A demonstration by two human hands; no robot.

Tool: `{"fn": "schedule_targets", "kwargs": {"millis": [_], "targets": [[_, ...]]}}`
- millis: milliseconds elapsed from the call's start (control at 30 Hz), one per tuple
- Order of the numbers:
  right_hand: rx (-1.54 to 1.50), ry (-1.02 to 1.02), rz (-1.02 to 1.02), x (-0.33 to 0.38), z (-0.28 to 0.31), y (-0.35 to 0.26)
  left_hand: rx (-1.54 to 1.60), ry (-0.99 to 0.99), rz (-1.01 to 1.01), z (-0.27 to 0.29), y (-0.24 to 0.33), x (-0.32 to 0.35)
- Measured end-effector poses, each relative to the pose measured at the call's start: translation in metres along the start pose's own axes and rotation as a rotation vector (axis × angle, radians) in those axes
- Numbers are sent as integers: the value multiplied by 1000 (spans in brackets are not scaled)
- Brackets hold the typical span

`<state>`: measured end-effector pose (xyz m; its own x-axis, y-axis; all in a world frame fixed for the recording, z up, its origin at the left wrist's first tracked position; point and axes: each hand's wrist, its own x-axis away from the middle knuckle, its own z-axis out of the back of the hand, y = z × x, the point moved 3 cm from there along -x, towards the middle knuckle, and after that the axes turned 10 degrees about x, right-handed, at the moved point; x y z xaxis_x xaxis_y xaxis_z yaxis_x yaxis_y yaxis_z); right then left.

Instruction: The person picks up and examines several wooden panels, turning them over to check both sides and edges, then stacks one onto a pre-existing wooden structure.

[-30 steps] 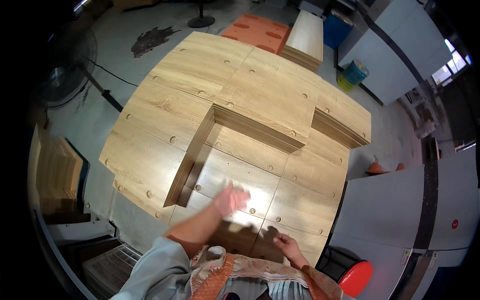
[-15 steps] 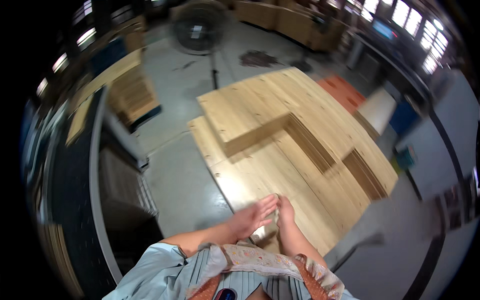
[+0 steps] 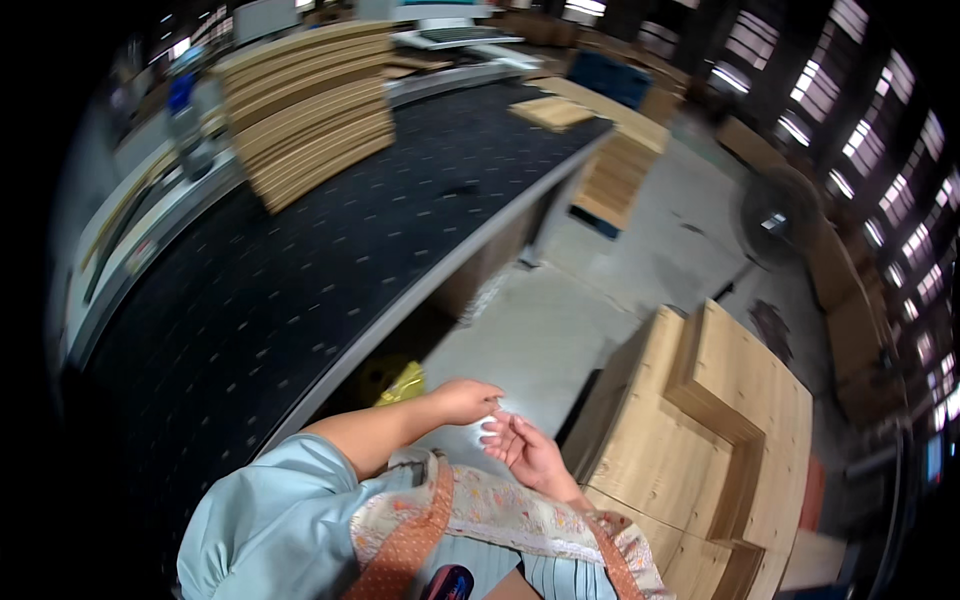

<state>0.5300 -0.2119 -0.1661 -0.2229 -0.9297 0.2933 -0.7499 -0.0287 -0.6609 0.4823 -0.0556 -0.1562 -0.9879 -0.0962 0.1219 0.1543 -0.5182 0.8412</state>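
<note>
My left hand (image 3: 467, 401) is in front of my body, its back showing and its fingers curled together. No object shows in it. Just beside it, my right hand (image 3: 530, 456) is turned palm up with loosely bent fingers apart and nothing in it. The fingertips of both hands are close to each other. A stack of light wooden boards (image 3: 655, 445) lies to the right of my hands, with higher piles on its far and right parts. Across my front is a floral apron (image 3: 520, 527) with orange straps.
A long black-topped worktable (image 3: 300, 275) fills the left side. It bears a tall pile of boards (image 3: 315, 120), a few flat pieces (image 3: 550, 112) and a keyboard (image 3: 455, 37) at the back. Something yellow (image 3: 403, 384) is under its edge. A fan (image 3: 775, 218) stands far right.
My view has swung left, bringing the black worktable into sight and the board stack to the right. My hands have moved off from in front of the boards; the left fingers have curled.
</note>
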Motion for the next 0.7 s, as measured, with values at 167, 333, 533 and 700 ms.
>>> {"fn": "schedule_targets", "kwargs": {"millis": [167, 333, 533, 700], "targets": [[-4, -203, 79, -63, -94, 29, 119, -4, 16, 60, 5, 157], [348, -239, 165, -119, -197, 53, 147, 463, -31, 114, 5, 331], [1390, -341, 695, -155, -283, 91, -444, 1181, 282, 75, 18, 492], [1851, -405, 1210, -181, -296, 92, -669, 1449, 1016, 23, 7, 566]]}}
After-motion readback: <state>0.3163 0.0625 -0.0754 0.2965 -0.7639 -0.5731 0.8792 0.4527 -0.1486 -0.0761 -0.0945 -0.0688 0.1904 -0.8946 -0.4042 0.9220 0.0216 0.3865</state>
